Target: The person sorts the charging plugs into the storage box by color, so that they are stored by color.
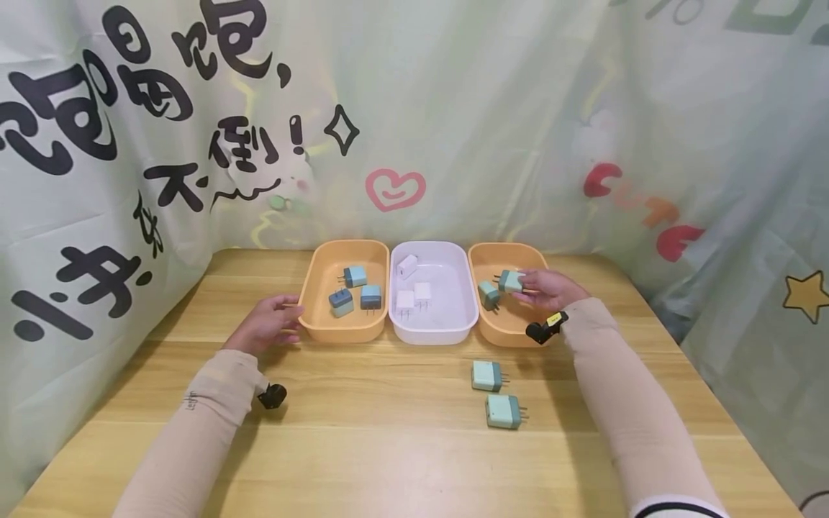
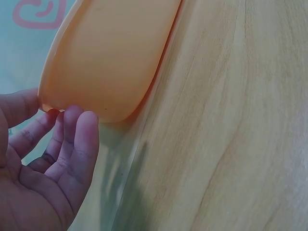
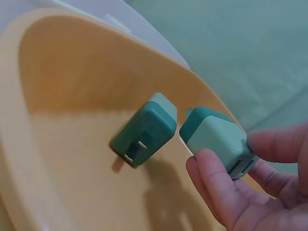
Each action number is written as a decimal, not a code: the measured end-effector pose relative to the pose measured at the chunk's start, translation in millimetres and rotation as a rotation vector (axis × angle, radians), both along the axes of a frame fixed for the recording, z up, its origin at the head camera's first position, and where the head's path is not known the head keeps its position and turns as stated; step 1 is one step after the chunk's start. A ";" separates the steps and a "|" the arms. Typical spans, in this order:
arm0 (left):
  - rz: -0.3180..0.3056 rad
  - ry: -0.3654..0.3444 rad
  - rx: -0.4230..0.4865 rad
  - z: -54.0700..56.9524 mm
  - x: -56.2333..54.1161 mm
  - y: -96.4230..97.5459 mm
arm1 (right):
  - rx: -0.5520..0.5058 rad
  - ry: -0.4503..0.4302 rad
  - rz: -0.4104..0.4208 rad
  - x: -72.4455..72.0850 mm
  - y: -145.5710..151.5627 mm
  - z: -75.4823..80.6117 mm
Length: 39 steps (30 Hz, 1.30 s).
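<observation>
My right hand (image 1: 547,286) pinches a light-green and teal charger plug (image 3: 219,139) between thumb and fingers, above the right orange tray (image 1: 518,332). Below it in that tray lies another green charger plug (image 3: 149,127), its prongs showing in the right wrist view. On the tabletop in front are two more green charger plugs, a farther one (image 1: 486,375) and a nearer one (image 1: 503,411). My left hand (image 1: 267,324) rests at the outer side of the left orange tray (image 2: 110,57), thumb and index finger touching its rim, the other fingers loosely bent.
Three blue charger plugs (image 1: 354,276) lie in the left tray. A white tray (image 1: 434,337) stands between the orange ones, with three white charger plugs (image 1: 406,267) inside. The trays stand side by side on the wooden table (image 1: 363,432), before a printed curtain (image 1: 492,129).
</observation>
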<state>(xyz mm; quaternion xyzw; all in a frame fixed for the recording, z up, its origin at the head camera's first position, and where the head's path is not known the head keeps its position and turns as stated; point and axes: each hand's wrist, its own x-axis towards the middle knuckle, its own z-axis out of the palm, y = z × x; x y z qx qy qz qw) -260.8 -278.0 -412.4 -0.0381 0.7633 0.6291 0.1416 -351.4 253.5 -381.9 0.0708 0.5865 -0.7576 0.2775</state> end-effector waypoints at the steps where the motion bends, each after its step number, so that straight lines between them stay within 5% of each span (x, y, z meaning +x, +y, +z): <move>1: 0.000 0.000 0.001 -0.1 -0.1 0.0 | -0.001 -0.004 0.000 -0.7 -0.6 -0.6; 19: 0.007 -0.010 0.006 2.0 -0.1 1.8 | 0.067 -0.054 0.050 0.3 -1.7 2.9; 25: 0.006 -0.006 0.005 2.2 0.3 2.0 | 0.064 -0.058 0.006 4.1 1.4 10.0; 39: 0.005 -0.008 0.005 0.5 0.5 1.2 | 0.033 0.022 -0.001 23.6 14.8 21.5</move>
